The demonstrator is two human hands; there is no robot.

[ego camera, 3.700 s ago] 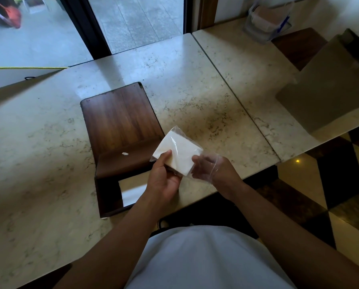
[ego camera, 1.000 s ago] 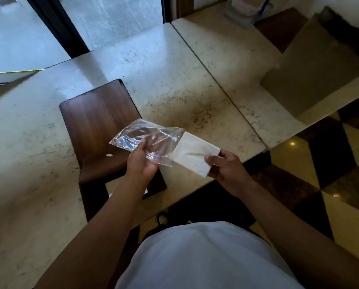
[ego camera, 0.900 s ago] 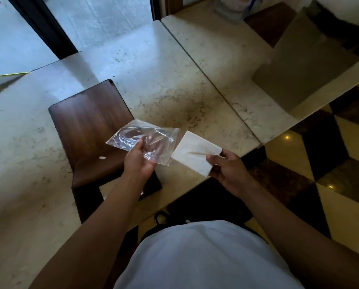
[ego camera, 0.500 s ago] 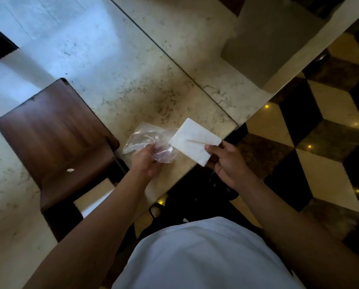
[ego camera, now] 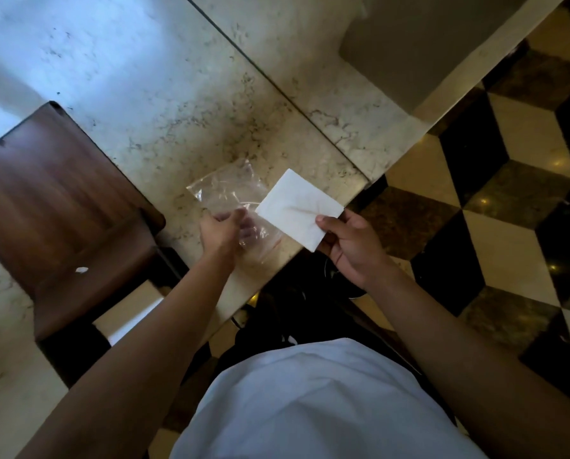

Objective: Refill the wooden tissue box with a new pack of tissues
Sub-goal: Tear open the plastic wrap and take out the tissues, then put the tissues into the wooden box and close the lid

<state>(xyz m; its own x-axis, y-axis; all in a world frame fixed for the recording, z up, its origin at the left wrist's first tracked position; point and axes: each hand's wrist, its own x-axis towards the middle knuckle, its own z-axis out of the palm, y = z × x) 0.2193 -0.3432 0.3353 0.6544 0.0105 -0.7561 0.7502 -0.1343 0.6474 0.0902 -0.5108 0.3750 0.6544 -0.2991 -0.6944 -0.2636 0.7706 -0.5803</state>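
Marble table (ego camera: 164, 94): pale, veined stone fills the far and left of the scene; a dark seam runs diagonally from the far middle towards the near right corner. Its near edge cuts diagonally just beside both hands, and most of the far surface is bare.
Floor (ego camera: 508, 226): glossy dark and cream diamond tiles on the right, beyond the table edge.
Wooden tissue box (ego camera: 61, 207): dark brown, on the left of the table, running from the middle to the near edge, with its near end open. A small white scrap lies on the wood.
Person: white shirt at the near bottom, both bare forearms reaching forward.
Plastic wrapper (ego camera: 230, 197): clear, crumpled and empty, lying over the table close to its near edge, between the box and the tissues.
Tissue stack (ego camera: 298, 208): white, flat, bare of wrapping, held in the air over the table's near right corner, its left edge overlapping the wrapper.
Left hand (ego camera: 222, 231): fingers curled down onto the wrapper, gripping it.
Right hand (ego camera: 349, 248): thumb on top, fingers beneath, pinching the near right corner of the tissues.
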